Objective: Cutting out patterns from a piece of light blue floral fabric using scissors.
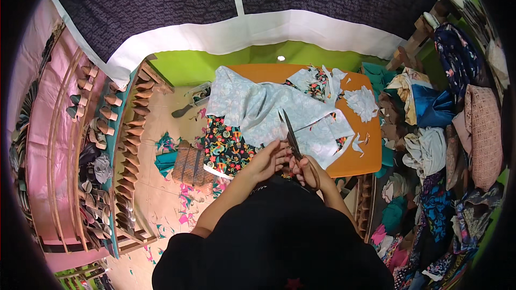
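Dk metal scissors (296,152), blades (289,132) sl. apart

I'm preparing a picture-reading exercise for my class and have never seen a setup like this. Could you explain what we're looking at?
There is no machine here, just a person working with bare hands. The single picture comes from a wide fisheye camera on the person's head, looking down, so straight edges bend near the rim. The picture's left is the person's left.

The right hand holds a pair of dark scissors, blades pointing away from the body. The left hand is beside them, fingers loosely curled; whether it touches them is unclear.

On the orange table lie pale cloth, dark floral fabric and light scraps.
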Demonstrator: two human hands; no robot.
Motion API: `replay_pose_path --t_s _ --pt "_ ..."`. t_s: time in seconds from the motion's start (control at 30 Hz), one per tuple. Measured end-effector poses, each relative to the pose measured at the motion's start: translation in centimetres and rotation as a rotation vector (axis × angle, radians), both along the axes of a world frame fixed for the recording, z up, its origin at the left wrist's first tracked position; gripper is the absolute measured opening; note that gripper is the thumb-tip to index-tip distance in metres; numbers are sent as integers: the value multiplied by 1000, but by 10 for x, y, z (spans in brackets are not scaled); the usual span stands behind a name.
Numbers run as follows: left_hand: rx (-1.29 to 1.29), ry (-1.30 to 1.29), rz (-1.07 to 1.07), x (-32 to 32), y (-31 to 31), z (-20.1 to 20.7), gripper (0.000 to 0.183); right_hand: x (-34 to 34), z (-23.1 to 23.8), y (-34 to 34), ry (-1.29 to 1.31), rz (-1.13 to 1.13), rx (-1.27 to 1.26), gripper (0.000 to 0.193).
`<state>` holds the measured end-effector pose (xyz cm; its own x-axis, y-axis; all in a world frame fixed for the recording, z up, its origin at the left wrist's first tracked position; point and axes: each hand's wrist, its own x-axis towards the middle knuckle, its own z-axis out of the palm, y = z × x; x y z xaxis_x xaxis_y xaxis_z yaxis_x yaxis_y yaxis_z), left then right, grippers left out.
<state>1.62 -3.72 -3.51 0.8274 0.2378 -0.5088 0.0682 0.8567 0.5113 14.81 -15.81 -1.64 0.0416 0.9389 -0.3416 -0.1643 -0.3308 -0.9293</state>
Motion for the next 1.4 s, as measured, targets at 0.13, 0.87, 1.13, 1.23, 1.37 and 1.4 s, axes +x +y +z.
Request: replay_pose_path --t_s 0.13,0.87,1.13,1.23,1.37,1.4 --pt "-287 -111 32 2 4 -11 29 -4 2 0 40 0 -18 68" --pt "113 -26 711 16 7 17 17 -16 -11 5 -91 -12 12 82" --pt "343 3 739 18 8 28 25 -18 -13 8 -38 -14 -35 81" --pt "366 -11 741 19 9 28 28 -17 -17 9 -45 -14 18 81" --pt "434 37 727 17 11 23 31 -17 -16 12 -39 -24 -3 81" --pt "453 53 709 17 11 24 32 -17 -17 12 -37 -34 -14 81"
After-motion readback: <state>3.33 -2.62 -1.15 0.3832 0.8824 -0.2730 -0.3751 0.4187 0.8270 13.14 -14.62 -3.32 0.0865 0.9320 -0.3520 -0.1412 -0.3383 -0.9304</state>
